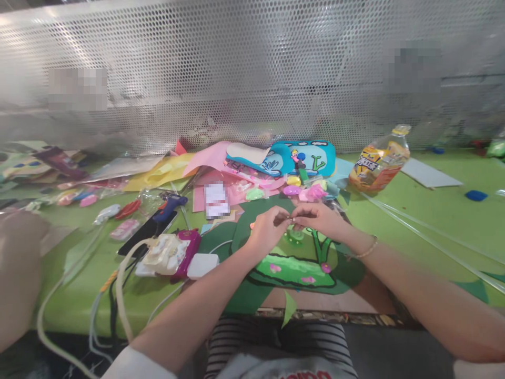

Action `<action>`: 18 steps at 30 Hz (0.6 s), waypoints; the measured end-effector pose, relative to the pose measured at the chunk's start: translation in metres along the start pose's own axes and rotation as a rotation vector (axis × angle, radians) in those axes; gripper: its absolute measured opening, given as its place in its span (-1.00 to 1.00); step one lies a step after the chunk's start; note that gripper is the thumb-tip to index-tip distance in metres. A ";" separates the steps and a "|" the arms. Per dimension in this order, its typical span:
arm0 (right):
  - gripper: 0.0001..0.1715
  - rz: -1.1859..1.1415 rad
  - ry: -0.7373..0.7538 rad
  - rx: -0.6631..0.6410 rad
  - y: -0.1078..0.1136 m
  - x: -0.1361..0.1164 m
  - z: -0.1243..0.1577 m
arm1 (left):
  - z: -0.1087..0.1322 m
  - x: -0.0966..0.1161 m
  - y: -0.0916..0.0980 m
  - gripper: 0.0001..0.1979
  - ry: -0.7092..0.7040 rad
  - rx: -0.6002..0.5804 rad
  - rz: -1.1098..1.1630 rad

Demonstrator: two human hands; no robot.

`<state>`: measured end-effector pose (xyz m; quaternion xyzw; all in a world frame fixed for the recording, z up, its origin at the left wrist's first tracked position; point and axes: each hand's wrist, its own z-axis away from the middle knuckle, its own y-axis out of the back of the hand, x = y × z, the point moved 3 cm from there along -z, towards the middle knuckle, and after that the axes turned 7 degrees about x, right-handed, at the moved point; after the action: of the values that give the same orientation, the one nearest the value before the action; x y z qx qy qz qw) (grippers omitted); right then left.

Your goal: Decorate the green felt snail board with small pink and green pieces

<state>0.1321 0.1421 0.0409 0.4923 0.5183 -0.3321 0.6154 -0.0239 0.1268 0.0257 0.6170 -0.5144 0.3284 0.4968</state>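
Observation:
My left hand (267, 227) and my right hand (315, 218) meet over a dark green foam sheet (244, 231) with lighter green cut-out shapes (294, 268) stuck on it. Both hands have their fingertips pinched together on a tiny piece between them, too small to name. A thin bracelet (369, 248) sits on my right wrist. Just beyond the hands lie small pink, yellow and green foam pieces (305, 190).
A blue glue gun (169, 205), a black phone (148, 231), a magenta pouch (185, 252) and a white charger (202, 265) lie left. Coloured foam sheets (197, 163) and a blue pencil case (300, 157) sit behind. A plastic bottle (379, 160) lies right. Perforated metal wall (252, 79) behind. Another person's arm (18, 273) far left.

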 end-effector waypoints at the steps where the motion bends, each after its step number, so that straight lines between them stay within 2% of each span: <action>1: -0.71 -0.015 0.000 0.000 0.001 0.001 0.000 | 0.000 0.000 0.000 -0.97 0.003 0.006 -0.001; 8: -0.67 0.077 -0.004 0.028 0.003 0.007 -0.004 | -0.003 0.001 0.001 -0.93 0.010 -0.014 -0.058; 18: -0.50 0.279 -0.011 0.154 0.004 0.003 0.002 | -0.004 -0.005 -0.001 -0.93 0.056 -0.031 0.005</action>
<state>0.1372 0.1417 0.0392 0.6034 0.4146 -0.2850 0.6187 -0.0239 0.1322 0.0217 0.5984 -0.5069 0.3389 0.5198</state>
